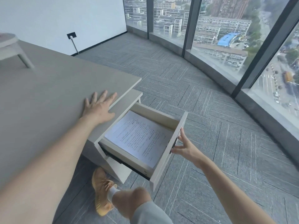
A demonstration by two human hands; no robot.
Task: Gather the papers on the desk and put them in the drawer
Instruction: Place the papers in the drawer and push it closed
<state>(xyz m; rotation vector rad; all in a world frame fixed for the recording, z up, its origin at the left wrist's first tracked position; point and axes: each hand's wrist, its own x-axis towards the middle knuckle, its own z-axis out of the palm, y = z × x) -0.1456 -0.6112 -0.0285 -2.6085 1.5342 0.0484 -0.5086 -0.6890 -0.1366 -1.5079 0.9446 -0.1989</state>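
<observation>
The right hand (184, 147) is at the drawer's front panel, fingers spread loosely and touching its outer face by the handle, clamped on nothing; I'd guess it is placed there to push the drawer (168, 152) shut. The left hand (99, 106) lies flat and splayed on the tabletop (48, 94) near its corner, likely a brace while the person leans. The papers (139, 136) lie as one flat stack inside the open drawer, printed side up. No loose sheets show on the tabletop, so closing looks like all that remains.
</observation>
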